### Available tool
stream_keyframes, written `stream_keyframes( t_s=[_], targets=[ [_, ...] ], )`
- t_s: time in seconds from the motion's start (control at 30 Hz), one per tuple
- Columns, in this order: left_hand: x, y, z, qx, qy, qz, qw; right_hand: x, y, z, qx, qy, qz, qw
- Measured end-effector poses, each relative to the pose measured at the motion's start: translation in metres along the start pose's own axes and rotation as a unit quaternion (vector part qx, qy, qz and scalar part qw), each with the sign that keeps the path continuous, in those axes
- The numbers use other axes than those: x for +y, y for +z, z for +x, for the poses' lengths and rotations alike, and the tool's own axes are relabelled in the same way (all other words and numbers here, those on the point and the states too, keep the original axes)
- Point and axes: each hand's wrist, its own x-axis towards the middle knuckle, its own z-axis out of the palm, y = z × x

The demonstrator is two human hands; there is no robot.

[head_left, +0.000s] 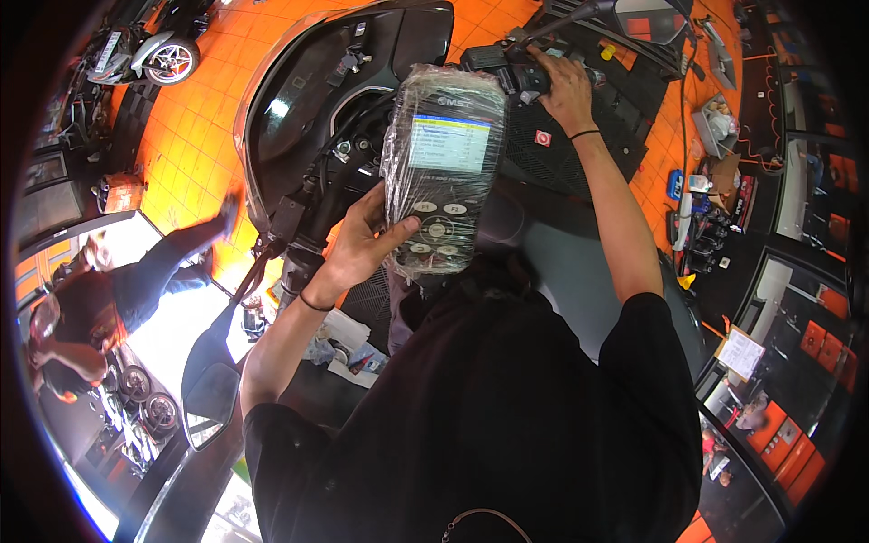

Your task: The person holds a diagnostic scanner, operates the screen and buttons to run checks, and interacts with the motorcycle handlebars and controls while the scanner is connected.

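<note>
My left hand (362, 246) is closed round the lower left side of a handheld diagnostic scanner (439, 195). Clear plastic film wraps the scanner, its screen is lit with rows of text, and my thumb lies by its round keypad. At the upper right, my right hand (567, 93) grips the right handlebar (523, 74) of a scooter, its fingers partly hidden. The scooter's dark front panel (303, 100) spreads behind the scanner, with the ignition area (342, 149) showing beside it. Below my left wrist runs the left handlebar grip (297, 270).
A left mirror (211, 398) and a right mirror (647, 20) stick out from the scooter. Another person (118, 299) is at the left. Another scooter (145, 56) stands on orange floor tiles at upper left. Boxes and bottles (697, 184) line the right side.
</note>
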Motion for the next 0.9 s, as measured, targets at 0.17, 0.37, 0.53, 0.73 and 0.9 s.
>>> stream_keyframes(
  t_s=[0.17,0.37,0.53,0.73,0.9],
  targets=[
    [0.0011,0.0006,-0.0005,0.002,-0.004,0.002,1.0,0.0028,0.0037,-0.0011,0.004,0.004,0.0,1.0],
    [-0.0014,0.0002,-0.0007,0.001,-0.005,-0.007,1.0,0.0015,0.003,-0.0016,0.001,0.008,-0.013,1.0],
    [-0.0009,0.0015,0.0,0.001,0.005,0.002,1.0,0.0017,0.0035,-0.0025,0.012,0.002,-0.021,1.0],
    [-0.0007,0.0016,-0.0003,0.003,0.002,-0.001,1.0,0.0017,0.0042,-0.0024,0.018,0.003,-0.015,1.0],
    [0.0007,0.0026,-0.0005,0.0,0.003,0.0,1.0,0.0024,0.0059,-0.0042,0.031,0.0,-0.006,1.0]
  ],
)
